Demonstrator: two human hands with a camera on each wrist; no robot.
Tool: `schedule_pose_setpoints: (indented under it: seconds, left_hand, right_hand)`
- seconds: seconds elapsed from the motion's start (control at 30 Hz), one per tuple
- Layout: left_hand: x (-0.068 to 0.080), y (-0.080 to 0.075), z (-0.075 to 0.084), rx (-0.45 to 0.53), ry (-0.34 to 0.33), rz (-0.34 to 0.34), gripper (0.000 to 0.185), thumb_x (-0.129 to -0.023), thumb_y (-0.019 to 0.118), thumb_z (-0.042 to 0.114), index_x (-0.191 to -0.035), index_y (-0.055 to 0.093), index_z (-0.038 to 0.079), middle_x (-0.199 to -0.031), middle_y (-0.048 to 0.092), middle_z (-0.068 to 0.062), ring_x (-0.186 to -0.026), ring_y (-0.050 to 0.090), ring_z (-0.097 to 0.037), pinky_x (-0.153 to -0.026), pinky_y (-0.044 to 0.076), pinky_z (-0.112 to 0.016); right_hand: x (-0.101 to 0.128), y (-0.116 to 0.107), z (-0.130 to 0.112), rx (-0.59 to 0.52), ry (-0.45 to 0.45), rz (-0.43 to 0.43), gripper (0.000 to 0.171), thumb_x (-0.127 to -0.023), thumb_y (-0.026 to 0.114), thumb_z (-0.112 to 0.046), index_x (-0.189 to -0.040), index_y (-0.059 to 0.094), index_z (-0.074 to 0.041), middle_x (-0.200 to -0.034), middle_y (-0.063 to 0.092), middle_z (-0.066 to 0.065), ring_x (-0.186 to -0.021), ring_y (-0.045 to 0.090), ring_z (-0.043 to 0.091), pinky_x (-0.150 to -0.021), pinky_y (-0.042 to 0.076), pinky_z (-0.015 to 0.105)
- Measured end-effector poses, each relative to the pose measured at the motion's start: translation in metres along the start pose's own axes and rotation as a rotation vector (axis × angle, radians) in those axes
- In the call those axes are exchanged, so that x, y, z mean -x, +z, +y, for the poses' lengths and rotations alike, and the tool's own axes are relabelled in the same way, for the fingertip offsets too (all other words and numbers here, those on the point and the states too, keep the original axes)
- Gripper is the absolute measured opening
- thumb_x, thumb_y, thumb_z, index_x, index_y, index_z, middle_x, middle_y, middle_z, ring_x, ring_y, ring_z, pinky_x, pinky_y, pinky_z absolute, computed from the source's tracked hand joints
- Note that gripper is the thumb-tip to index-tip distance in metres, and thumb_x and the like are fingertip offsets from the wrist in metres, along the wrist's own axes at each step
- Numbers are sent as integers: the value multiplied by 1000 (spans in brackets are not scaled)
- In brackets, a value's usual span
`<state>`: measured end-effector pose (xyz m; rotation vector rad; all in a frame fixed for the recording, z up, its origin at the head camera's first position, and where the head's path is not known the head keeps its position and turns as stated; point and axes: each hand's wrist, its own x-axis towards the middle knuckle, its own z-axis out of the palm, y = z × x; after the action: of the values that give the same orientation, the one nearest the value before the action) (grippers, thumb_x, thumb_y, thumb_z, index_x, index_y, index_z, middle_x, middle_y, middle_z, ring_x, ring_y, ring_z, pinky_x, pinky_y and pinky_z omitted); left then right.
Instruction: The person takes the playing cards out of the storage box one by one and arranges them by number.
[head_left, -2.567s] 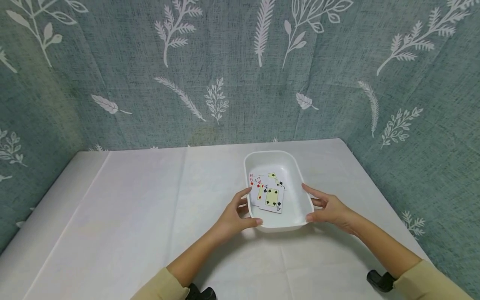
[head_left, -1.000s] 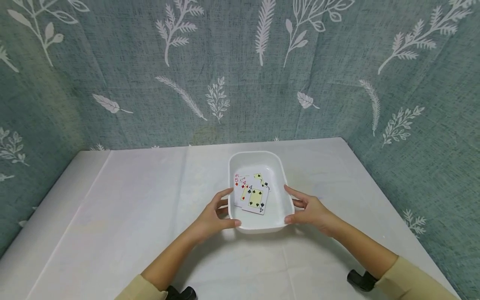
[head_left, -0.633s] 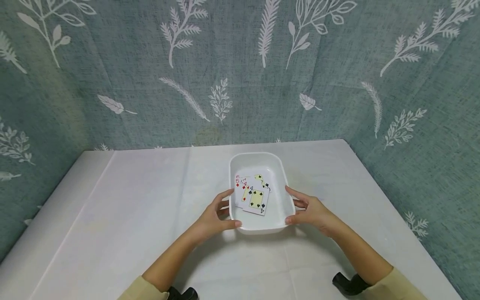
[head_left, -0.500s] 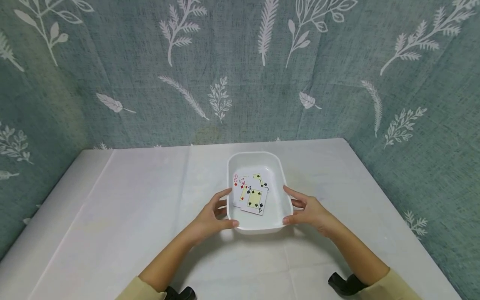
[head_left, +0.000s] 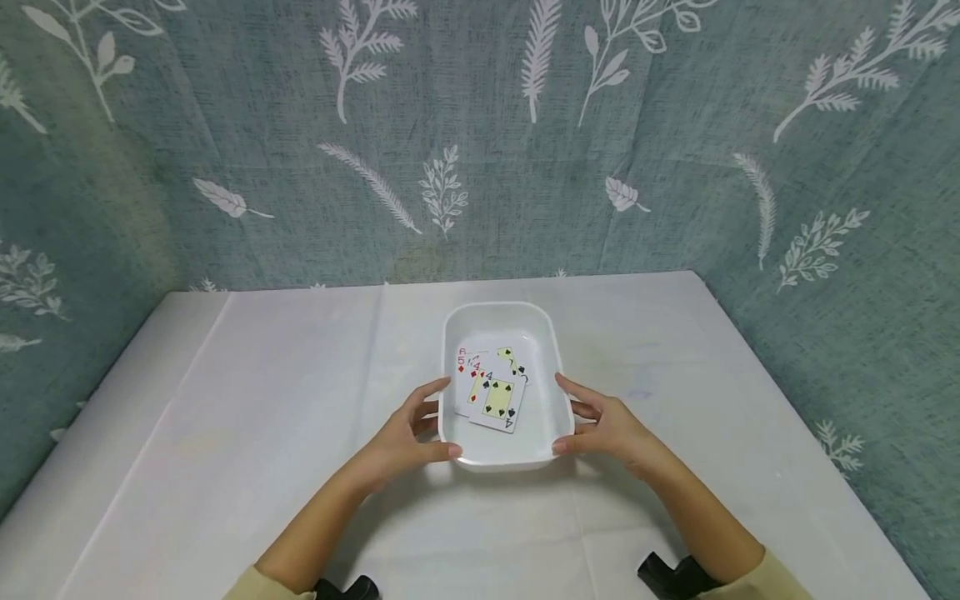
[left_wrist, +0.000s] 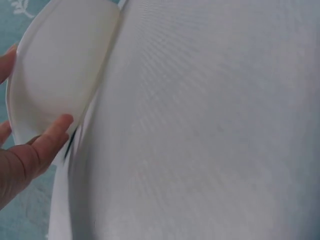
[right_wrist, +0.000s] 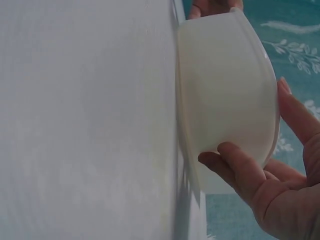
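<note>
Left hand: the left hand [head_left: 401, 437] grips the near left corner of the white tray [head_left: 501, 452], thumb along the near wall, fingers curled up over the left rim.
Right hand: the right hand [head_left: 606, 427] grips the near right corner of the same tray, thumb on the near wall, fingers spread against the right wall.
Tray: a white, rounded rectangular tray that stands on the bench [head_left: 247, 417], near the middle and a little toward the far edge, its long sides running from the near edge to the far edge.
Tray in the wrist views: the left wrist view shows the thumb on the tray's outer wall [left_wrist: 55, 75]; the right wrist view shows thumb and fingers clasped round its wall [right_wrist: 225, 95].
Cards: a few playing cards [head_left: 491, 387] lie face up and overlapping on the tray's floor, toward its left side; a four of spades lies on top.
Bench: covered with a white cloth.
Backdrop: a teal curtain with white leaf prints [head_left: 442, 187] hangs behind the far edge and along both sides.
</note>
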<state>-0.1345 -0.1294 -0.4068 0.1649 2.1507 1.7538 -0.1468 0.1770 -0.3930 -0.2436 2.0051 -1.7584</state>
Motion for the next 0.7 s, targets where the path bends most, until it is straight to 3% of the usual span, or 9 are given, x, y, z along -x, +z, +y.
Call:
schedule_pose_setpoints:
  seconds: [0.4,0.7]
  left_hand:
    - [10,-23,2,-17,40,-25,92,-74,81,12,-148,27,18,-138,42,-21,-124,46,-37,-93,47,-40]
    - [17,-17,-8,20,48,-52,93,-72,82,13,-147,28,18,-137,43,-22,-122,47,-35,-97,44,-42]
  right_hand:
    - [-8,16,-5,6,-36,-11,100,-69,84,-10,-150,25,-10,-138,44,28,-111,60,36,-84,53,31]
    - [4,19,2,-7,-26,-44,101,-69,83,-5,-150,23,-8,-140,41,30,-109,61,37,-82,54,32]
